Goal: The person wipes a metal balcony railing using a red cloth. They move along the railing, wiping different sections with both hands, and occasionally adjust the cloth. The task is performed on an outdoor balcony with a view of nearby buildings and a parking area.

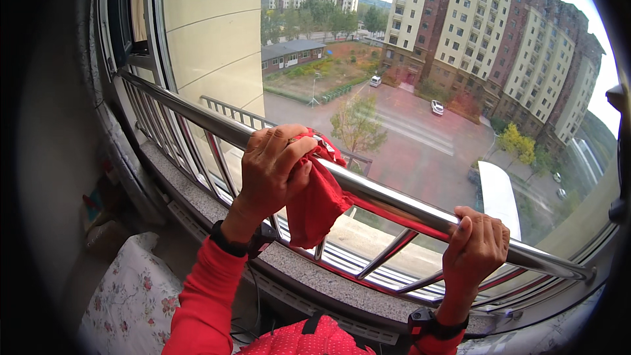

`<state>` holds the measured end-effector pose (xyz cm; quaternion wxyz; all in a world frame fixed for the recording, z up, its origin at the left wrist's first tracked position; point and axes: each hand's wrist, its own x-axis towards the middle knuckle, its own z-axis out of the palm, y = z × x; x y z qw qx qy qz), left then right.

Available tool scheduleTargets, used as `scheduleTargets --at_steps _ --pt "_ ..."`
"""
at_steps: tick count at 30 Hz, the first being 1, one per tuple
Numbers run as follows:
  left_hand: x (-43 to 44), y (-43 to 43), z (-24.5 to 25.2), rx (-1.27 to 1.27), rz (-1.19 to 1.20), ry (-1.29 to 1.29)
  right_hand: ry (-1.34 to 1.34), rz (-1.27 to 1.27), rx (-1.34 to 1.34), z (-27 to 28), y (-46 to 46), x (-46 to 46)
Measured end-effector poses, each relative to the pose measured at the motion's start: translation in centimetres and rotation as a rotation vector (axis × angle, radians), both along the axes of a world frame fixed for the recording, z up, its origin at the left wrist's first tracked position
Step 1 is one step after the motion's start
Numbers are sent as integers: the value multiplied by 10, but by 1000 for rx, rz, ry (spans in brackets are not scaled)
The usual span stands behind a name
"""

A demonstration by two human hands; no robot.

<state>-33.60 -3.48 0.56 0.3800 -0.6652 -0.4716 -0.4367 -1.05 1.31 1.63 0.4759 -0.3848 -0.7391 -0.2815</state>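
Note:
A polished metal handrail (384,186) runs across in front of a large window. Draped over it is a red cloth (318,202), its lower part hanging on my side of the rail. My left hand (278,160) grips the cloth against the top of the rail, fingers curled over it. Farther right, my right hand (477,241) is closed around the bare rail, thumb on the near side. Each wrist wears a black strap with a small device.
Metal balusters (387,254) stand below the rail, above a speckled stone sill (315,270). A slotted strip (360,323) runs under the sill. Dark cables (256,291) hang near my left forearm. At lower left lies a floral cloth (130,291). Window glass (419,158) faces a paved yard.

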Motion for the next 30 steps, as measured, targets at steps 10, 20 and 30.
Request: scheduleTargets --at_steps 10,20,30 --pt "38 -3 -7 -4 63 -184 37 -55 43 -1 1 -7" --pt "-7 10 -6 133 -36 124 3 -43 64 -2 3 -4" --pt "-84 0 -2 80 -80 60 8 -114 28 -8 6 -10"
